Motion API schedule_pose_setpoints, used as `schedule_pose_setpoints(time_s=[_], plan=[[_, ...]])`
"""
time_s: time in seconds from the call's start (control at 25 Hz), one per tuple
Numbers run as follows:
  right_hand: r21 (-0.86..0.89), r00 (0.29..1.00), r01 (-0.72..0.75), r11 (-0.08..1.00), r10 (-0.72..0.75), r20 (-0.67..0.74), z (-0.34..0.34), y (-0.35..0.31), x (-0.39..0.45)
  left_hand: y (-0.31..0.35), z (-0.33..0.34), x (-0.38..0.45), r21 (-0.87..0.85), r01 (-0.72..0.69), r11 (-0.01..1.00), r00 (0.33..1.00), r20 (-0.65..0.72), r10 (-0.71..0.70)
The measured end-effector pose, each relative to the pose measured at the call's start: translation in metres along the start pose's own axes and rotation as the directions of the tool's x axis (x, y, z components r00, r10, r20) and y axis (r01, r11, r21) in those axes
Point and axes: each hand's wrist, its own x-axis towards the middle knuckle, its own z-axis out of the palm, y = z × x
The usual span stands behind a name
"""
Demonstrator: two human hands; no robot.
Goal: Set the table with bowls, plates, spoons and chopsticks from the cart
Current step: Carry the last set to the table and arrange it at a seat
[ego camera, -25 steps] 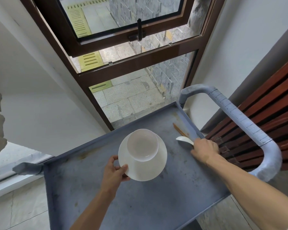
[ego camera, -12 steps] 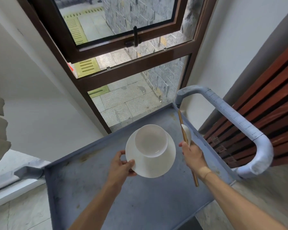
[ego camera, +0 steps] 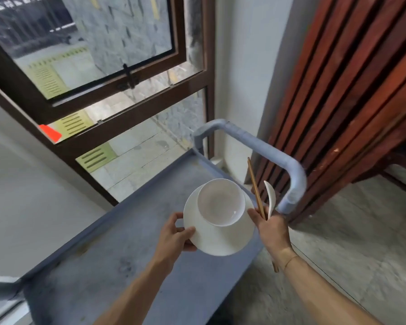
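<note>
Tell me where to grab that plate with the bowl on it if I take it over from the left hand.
Grip the plate by its bare rim on the side nearest the camera, thumb on top and fingers under, coming from below. The bowl fills the middle, the left hand holds the left edge, and the right hand, with chopsticks and spoon, crowds the right.

White bowl (ego camera: 219,202), white plate (ego camera: 223,238), brown chopsticks (ego camera: 256,188), grey-blue cart (ego camera: 117,261)

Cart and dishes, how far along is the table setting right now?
Done: the cart tray shows no dishes left on it. In hand: the left hand holds the plate with the bowl on it; the right hand grips the chopsticks and spoon. Left: laying them on a table, which is not in view.
</note>
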Motion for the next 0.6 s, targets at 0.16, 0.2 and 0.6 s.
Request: schedule_pose_setpoints(time_s=[0.16, 0.2, 0.6], plan=[[0.033, 0.991, -0.005, 0.999, 0.01, -0.135, -0.068, 0.017, -0.025, 0.0, 0.053, -0.019, 0.055, -0.036, 0.998, 0.992, 0.123, 0.029], [0.041, 0.985, -0.01, 0.999, 0.017, -0.174, -0.09, 0.022, -0.034, 0.0, 0.071, -0.028, 0.063, -0.039, 0.997, 0.986, 0.164, 0.028], [0.154, 0.846, -0.037, 0.987, 0.113, -0.521, -0.289, 0.095, -0.137, -0.015, 0.257, -0.104, 0.198, -0.14, 0.97, 0.864, 0.504, 0.022]])
